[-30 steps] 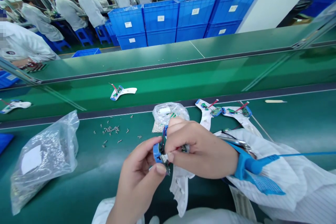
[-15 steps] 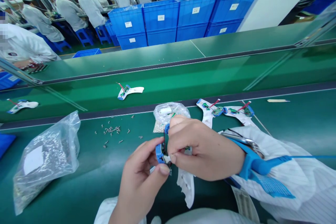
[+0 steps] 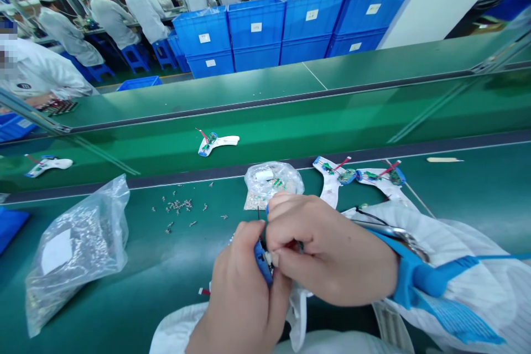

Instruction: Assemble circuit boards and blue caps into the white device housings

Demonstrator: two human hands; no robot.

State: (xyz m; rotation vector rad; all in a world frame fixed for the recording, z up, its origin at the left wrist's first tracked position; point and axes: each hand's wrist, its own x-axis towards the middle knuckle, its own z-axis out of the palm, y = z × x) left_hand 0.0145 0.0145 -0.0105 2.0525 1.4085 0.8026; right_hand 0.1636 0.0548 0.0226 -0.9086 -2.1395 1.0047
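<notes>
Evidently, in the head view, both forearms come in from the near side and meet low in the middle. The left hand (image 3: 249, 282) stands with its back toward the camera, fingers curled and closed on a blue-and-white part (image 3: 263, 264). From the right, the right hand (image 3: 327, 249) lies across the same part, fingers bent tightly and closed on it, its thumb tip at a small pale piece by the blue end; whatever sits deeper in that grip is hidden. A blue wristband (image 3: 431, 281) circles the right wrist over a white sleeve.

The dark green tabletop (image 3: 166, 271) carries a large clear bag (image 3: 78, 251) at left, scattered metal pieces (image 3: 178, 206) right of it, and a smaller bag (image 3: 274, 178) just beyond the hands. Farther right lie two white Y-shaped pieces (image 3: 331, 182) with green boards, and a thin pale stick (image 3: 444, 160). Beyond runs a bright green belt (image 3: 298, 133) bearing two similar pieces (image 3: 224, 141); past it are stacked blue bins (image 3: 257, 27) and people in white coats (image 3: 143, 11).

Between the hands, the held part's blue end is upper and farther; its white handle (image 3: 297, 315) points down toward the near side, so the long axis appears to run roughly far to near, partly covered.
</notes>
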